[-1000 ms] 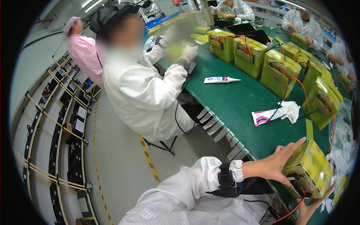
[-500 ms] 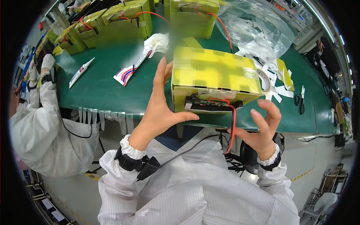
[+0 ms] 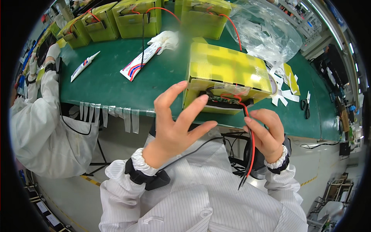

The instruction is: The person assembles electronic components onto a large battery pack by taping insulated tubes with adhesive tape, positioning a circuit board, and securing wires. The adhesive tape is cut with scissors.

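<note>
A yellow box-shaped battery pack (image 3: pixel 230 65), wrapped in clear tape, stands at the near edge of the green table. A slim circuit board (image 3: pixel 223 99) shows in the front side facing me. From the board's right end, a red wire (image 3: pixel 253 154) and a black wire run down past the table edge. My right hand (image 3: pixel 268 135) pinches these wires between thumb and fingers, just below the pack. My left hand (image 3: pixel 168 133) is spread in front of the pack's left end. Its fingertips are close to the board; whether they touch is unclear.
More yellow packs (image 3: pixel 137 19) line the table's back. A white tube (image 3: pixel 135 67) and a smaller nozzled tube (image 3: pixel 85 66) lie left. Scissors (image 3: pixel 305 105), white cut pieces (image 3: pixel 284 96) and a clear plastic bag (image 3: pixel 270 33) are right. Tape strips (image 3: pixel 127 119) hang off the edge. A co-worker's sleeve (image 3: pixel 50 100) is left.
My left hand has come away from the pack's left side to its front. My right hand has closed on the wires. In view, the pack sits slightly farther right.
</note>
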Available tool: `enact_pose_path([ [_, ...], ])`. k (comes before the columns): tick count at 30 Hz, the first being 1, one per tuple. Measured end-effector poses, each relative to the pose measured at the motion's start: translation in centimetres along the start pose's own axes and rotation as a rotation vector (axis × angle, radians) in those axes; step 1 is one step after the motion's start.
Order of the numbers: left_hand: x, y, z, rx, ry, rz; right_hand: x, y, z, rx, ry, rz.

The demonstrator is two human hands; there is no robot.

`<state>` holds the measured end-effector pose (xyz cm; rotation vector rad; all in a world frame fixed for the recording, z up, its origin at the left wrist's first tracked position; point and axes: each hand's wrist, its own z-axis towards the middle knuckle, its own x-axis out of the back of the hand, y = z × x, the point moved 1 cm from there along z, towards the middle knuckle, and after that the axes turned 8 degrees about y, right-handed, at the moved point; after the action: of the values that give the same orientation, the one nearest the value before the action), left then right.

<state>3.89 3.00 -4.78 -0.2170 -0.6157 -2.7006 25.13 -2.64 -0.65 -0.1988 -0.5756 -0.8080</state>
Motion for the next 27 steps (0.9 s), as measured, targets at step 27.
enact_pose_path([
  [27,-5.3,2.5,2.6,-0.054,-0.044,0.388,0.2,4.9,6.8,-0.866,-0.011,0.58],
])
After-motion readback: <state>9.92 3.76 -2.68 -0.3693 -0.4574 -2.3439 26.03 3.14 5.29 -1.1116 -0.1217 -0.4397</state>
